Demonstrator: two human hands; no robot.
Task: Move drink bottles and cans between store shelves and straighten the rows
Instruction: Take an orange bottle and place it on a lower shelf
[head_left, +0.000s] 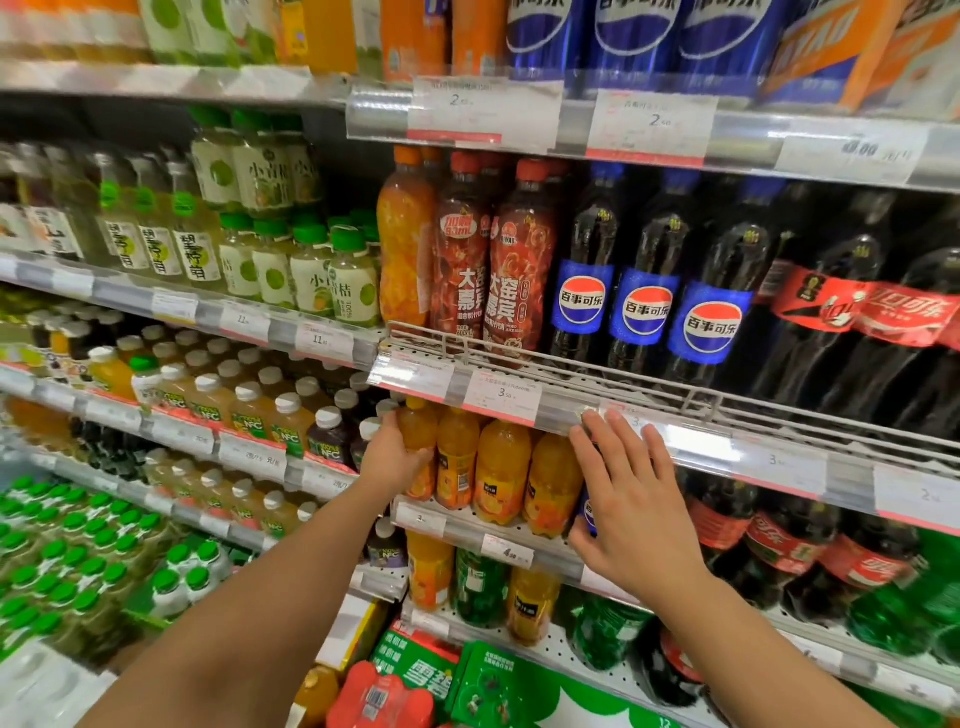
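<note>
A row of orange juice bottles (501, 470) stands on the middle shelf under a clear price rail (675, 431). My left hand (396, 457) grips the leftmost orange bottle (418, 431) of that row by its upper body. My right hand (628, 499) is spread with straight fingers over a dark Pepsi bottle (589, 512) at the right end of the orange row, mostly hiding it. Red-labelled cola bottles (779, 545) continue to the right on the same shelf.
The shelf above holds an orange bottle (405, 244), red juice-soda bottles (511, 265), big Pepsi bottles (644, 291) and Coca-Cola bottles (883, 322) behind a wire rail (623, 371). Left shelving carries green-capped (311, 265) and white-capped juices (249, 405). Green Sprite boxes (498, 686) sit below.
</note>
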